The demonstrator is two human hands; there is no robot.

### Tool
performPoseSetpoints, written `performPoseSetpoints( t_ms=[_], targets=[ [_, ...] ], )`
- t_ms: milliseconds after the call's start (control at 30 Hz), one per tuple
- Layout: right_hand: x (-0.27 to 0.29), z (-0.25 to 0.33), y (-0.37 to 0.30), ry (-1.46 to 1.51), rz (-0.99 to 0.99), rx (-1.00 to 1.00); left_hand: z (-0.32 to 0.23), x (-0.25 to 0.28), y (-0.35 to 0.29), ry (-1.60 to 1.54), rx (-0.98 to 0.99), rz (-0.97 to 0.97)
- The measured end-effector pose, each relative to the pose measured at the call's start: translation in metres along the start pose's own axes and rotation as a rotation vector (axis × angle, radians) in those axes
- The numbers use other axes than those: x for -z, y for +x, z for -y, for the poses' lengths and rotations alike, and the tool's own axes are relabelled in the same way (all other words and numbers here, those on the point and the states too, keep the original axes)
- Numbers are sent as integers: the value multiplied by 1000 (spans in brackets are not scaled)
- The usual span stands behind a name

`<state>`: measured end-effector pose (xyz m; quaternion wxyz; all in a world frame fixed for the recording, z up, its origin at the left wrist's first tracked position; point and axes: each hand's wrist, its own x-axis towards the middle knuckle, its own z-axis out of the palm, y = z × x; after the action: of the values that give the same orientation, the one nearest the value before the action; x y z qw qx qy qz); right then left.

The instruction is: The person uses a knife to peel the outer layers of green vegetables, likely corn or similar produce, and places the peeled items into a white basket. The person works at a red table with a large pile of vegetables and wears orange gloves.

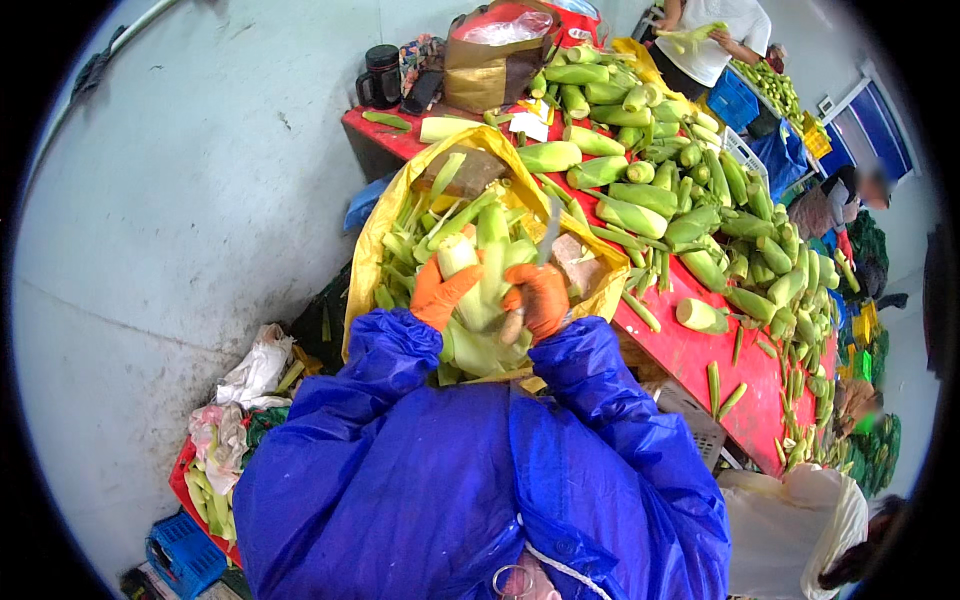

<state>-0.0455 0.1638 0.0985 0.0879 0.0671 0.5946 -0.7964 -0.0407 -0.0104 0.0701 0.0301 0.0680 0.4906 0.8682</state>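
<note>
My left hand [438, 296], in an orange glove, is closed around a pale green ear of corn [456, 256] with husk on it. Opposite it, my right hand [541, 300], also gloved in orange, grips a knife [551, 228]; its grey blade points up and away, and the end of its handle shows below my fist. Both hands are over a yellow sack [366, 282] with its mouth spread wide. Loose husks [486, 352] and stalk pieces fill the sack beneath them. Part of the ear is hidden by my left fingers.
Many unpeeled ears [640, 200] are heaped on the red table [660, 345] to the right. A bag [490, 75], a black flask [381, 76] and a phone [422, 92] stand at its far end. Another person [715, 45] works at the far right. Blue crate [186, 553] lower left.
</note>
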Motion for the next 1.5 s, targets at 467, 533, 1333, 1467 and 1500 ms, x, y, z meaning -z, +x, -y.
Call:
performPoseSetpoints(
  t_ms=[467, 533, 1333, 1467, 1500],
  targets=[
    [-12, 45, -13, -550, 82, 97, -30, 18, -18, 633, -352, -77],
    [-19, 42, -27, -541, 170, 94, -31, 19, -17, 704, -361, -63],
    [30, 66, -43, 303, -306, 367, -15, 35, 11, 677, 205, 420],
    [109, 62, -104, 302, -619, 560, 10, 24, 24, 981, -247, 347],
    [141, 56, -129, 294, -654, 553, 20, 13, 28, 1093, -482, 349]
  ],
)
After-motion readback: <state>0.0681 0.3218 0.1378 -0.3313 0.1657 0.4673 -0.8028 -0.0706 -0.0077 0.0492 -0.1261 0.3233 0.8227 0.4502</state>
